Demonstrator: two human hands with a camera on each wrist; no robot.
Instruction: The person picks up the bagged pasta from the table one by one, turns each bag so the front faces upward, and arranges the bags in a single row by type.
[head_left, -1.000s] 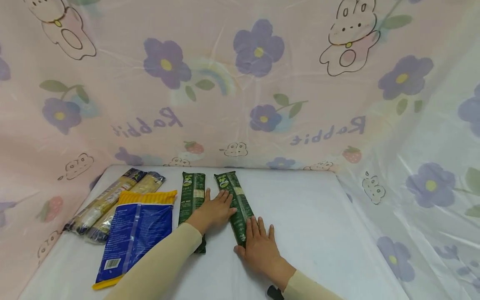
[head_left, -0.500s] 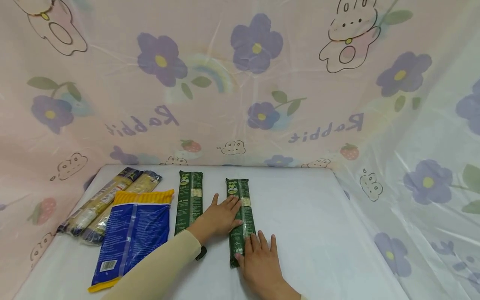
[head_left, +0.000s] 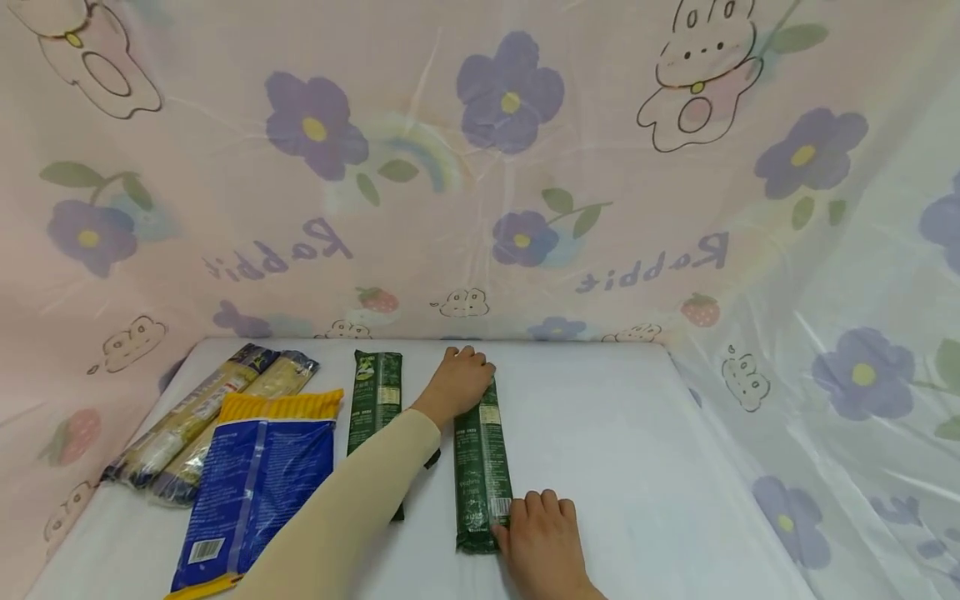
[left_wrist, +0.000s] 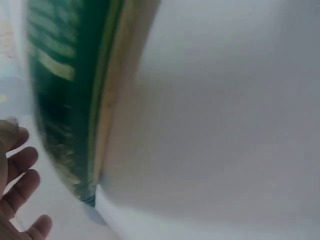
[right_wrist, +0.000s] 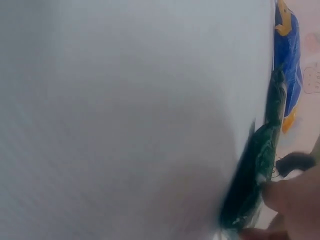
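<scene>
Here we see, from the left, two yellow packs and a blue bag on the tabletop, then a green pack; our left hand curls over the far end of another green pack, our right hand gripping its near end.

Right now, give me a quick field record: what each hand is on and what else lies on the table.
left hand: curled over far end of right green packet
right hand: fingers at that packet's near end
second green packet: lies to its left, partly under the sleeve
blue bag: further left, yellow-edged
clear pasta packs: far left
table: white
</scene>
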